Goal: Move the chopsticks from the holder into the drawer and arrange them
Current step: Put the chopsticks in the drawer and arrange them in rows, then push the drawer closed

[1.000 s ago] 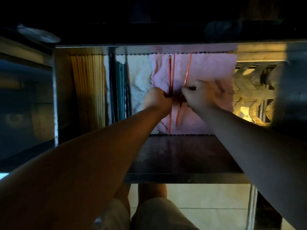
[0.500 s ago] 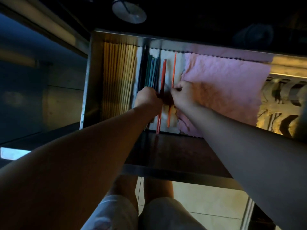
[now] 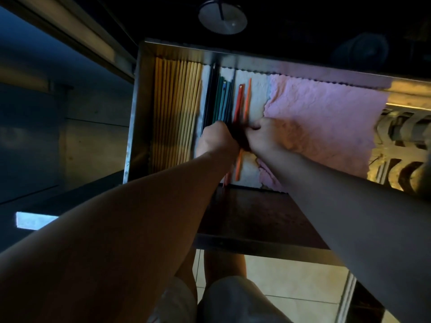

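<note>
While both arms reach forward into the open drawer (image 3: 140, 108), the head view shows the left hand (image 3: 215, 138) and right hand (image 3: 264, 136) meeting knuckle to knuckle over a pair of orange chopsticks (image 3: 242, 99). Both hands are curled closed around the middle of the pair; the exact finger contact sits in shadow between them, so which hand bears the grip I cannot tell. The orange chopsticks run lengthwise, away from the person: their far ends stick out beyond the hands toward the drawer's back, and the near ends emerge below the wrists toward the drawer's front. Just left of the left hand lie dark green chopsticks (image 3: 221, 101), parallel to the orange pair, and further left a row of pale wooden chopsticks (image 3: 177, 108). To the right of the right hand spreads a pink cloth (image 3: 326, 117). The likely next move is nudging the orange pair sideways, leftward, flush against the green ones; the left hand is nearer that side. No holder is visible.
</note>
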